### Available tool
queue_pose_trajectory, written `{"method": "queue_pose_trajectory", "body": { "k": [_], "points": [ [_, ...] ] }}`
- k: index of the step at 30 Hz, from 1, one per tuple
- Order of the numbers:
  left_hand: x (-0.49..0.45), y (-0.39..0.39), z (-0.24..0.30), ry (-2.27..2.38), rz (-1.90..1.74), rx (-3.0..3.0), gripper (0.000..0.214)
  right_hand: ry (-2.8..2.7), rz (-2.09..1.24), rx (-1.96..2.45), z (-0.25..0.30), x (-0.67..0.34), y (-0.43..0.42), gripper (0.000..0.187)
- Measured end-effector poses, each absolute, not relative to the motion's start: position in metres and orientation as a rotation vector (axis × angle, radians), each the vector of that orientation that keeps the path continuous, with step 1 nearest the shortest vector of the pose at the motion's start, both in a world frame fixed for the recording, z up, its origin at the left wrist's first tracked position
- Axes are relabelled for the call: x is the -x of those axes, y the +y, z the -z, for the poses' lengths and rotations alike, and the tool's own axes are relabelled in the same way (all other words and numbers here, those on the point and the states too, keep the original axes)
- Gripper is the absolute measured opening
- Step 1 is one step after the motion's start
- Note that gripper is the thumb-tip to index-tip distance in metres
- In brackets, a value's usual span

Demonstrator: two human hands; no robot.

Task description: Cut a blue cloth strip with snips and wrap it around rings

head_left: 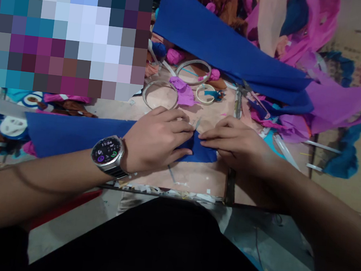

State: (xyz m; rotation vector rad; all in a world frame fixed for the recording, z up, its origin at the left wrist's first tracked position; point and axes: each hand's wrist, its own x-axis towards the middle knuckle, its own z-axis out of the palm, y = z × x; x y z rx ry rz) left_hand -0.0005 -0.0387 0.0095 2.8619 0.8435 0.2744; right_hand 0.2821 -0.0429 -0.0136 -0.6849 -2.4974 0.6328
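Note:
A long strip of dark blue crepe paper [76,134] lies across the near edge of the work table [195,178], running from the far left to the middle. My left hand [158,139], with a watch on the wrist, presses down on the strip's right end, fingers curled and pinching the paper. My right hand [234,144] meets it from the right, its fingertips pinching the same end of the paper. The two sets of fingertips touch at a fold near the middle.
Beyond my hands lie tape rolls [160,94] [193,71], crumpled purple paper [185,91] and scissors [253,98]. A big blue sheet [223,44] and pink and purple sheets [341,101] cover the back right. A pixelated patch fills the upper left.

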Motion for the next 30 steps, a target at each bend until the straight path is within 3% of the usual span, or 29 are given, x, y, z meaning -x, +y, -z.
{"method": "queue_pose_trajectory", "body": {
  "k": [9,30],
  "points": [
    [0.0,-0.039,-0.009,0.844,-0.309,-2.857,0.035,-2.513,-0.614,0.68,0.01,-0.282,-0.046,0.04],
    [-0.001,-0.039,-0.004,0.808,-0.314,-2.764,0.038,-2.431,-0.746,0.772,-0.006,-0.282,-0.052,0.027]
  ]
}}
